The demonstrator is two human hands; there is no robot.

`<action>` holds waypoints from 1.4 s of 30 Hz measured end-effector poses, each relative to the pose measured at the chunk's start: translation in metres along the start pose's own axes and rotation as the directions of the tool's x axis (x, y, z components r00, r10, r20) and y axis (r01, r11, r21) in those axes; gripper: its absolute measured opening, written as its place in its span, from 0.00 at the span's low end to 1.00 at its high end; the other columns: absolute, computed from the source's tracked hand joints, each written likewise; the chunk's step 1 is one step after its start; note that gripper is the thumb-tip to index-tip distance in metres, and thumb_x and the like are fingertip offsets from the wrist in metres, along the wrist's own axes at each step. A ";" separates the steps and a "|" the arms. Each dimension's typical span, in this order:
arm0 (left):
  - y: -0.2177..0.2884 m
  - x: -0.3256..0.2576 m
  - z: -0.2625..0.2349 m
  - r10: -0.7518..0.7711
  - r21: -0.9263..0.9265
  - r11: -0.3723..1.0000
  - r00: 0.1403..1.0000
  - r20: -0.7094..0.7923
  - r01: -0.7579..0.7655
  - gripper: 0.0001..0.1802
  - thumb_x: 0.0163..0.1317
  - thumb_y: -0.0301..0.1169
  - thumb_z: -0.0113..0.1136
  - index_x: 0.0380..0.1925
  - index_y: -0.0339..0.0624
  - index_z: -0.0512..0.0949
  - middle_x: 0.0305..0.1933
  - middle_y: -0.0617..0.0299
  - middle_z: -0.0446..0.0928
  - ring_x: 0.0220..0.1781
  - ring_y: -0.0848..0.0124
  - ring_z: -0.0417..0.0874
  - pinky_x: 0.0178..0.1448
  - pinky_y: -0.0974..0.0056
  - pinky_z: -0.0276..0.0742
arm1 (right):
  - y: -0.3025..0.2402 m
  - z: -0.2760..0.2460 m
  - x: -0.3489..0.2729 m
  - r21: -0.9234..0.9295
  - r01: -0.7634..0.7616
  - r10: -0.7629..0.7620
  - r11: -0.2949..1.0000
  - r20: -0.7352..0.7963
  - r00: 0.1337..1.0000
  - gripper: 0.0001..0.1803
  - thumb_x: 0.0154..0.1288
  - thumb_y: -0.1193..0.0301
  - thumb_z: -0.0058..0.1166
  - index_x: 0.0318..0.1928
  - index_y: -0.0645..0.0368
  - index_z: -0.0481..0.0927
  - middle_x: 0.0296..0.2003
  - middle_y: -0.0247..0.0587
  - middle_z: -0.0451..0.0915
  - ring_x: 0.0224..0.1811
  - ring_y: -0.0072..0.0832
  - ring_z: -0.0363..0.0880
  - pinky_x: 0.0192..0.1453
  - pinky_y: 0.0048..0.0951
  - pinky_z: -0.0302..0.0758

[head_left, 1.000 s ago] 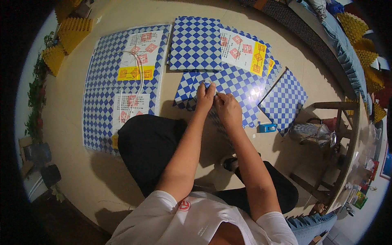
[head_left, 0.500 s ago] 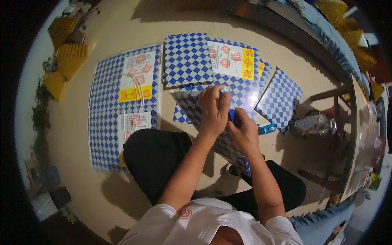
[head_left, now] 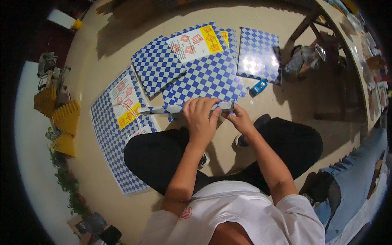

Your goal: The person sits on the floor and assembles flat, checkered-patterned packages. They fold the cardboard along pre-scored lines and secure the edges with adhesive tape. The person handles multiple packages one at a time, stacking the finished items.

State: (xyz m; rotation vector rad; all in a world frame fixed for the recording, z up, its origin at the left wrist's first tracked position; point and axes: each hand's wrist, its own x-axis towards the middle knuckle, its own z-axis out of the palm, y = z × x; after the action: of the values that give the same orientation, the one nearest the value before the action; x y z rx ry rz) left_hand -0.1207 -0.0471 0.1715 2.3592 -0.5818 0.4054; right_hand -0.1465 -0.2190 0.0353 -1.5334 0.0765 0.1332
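Over my lap I hold a flat blue-and-white checkered panel [head_left: 165, 109], turned nearly edge-on. My left hand [head_left: 201, 117] is closed over its middle, the thumb on the near side. My right hand [head_left: 241, 119] pinches its right end, where a pale grey folded edge shows. Just beyond lie a large checkered sheet [head_left: 204, 79] with a white and yellow label and a smaller checkered stack [head_left: 157, 67] overlapping its left side. A small blue object [head_left: 258, 87], perhaps a tape dispenser, rests on the floor beyond my right hand.
Left of my knee lies a long checkered pack [head_left: 108, 122] with a white cord [head_left: 136, 116] across it. Another checkered panel [head_left: 259, 53] lies at the far right. Beside it are a wooden-legged table [head_left: 341, 45] and a clear plastic bag [head_left: 302, 61]. Yellow ridged pieces [head_left: 65, 118] are at the left.
The held panel has swung from a slant to nearly level and now shows its edge. My hands have lowered slightly in the picture. The view has turned, shifting the floor items.
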 end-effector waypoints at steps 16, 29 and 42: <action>0.018 -0.001 0.012 -0.010 -0.103 0.994 0.996 0.091 0.019 0.12 0.60 0.31 0.64 0.45 0.49 0.81 0.46 0.65 0.81 0.55 0.64 0.78 0.76 0.49 0.49 | -0.099 -0.019 -0.035 0.207 0.151 -0.150 0.967 -0.021 0.989 0.18 0.71 0.73 0.55 0.60 0.57 0.77 0.54 0.36 0.79 0.56 0.25 0.76 0.62 0.29 0.72; 0.022 -0.002 0.003 -0.045 -0.111 0.992 0.989 0.143 0.061 0.11 0.63 0.30 0.62 0.45 0.48 0.82 0.47 0.63 0.81 0.55 0.65 0.79 0.78 0.49 0.45 | -0.095 -0.017 -0.023 0.233 0.123 -0.125 0.965 -0.009 0.992 0.10 0.68 0.70 0.62 0.47 0.55 0.76 0.43 0.30 0.78 0.49 0.22 0.77 0.56 0.29 0.74; 0.031 0.000 0.002 -0.105 -0.155 0.979 0.978 0.181 0.134 0.07 0.61 0.24 0.61 0.39 0.46 0.78 0.45 0.65 0.79 0.54 0.66 0.79 0.78 0.48 0.42 | -0.088 -0.014 -0.021 0.322 0.103 -0.098 0.941 -0.032 0.995 0.08 0.69 0.70 0.60 0.45 0.58 0.77 0.43 0.31 0.79 0.47 0.21 0.76 0.56 0.27 0.72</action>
State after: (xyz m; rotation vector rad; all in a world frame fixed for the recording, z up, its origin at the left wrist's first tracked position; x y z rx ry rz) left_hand -0.1359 -0.0698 0.1868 2.2672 -0.5267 0.0943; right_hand -0.1553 -0.2366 0.1244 -1.2065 0.0299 0.0253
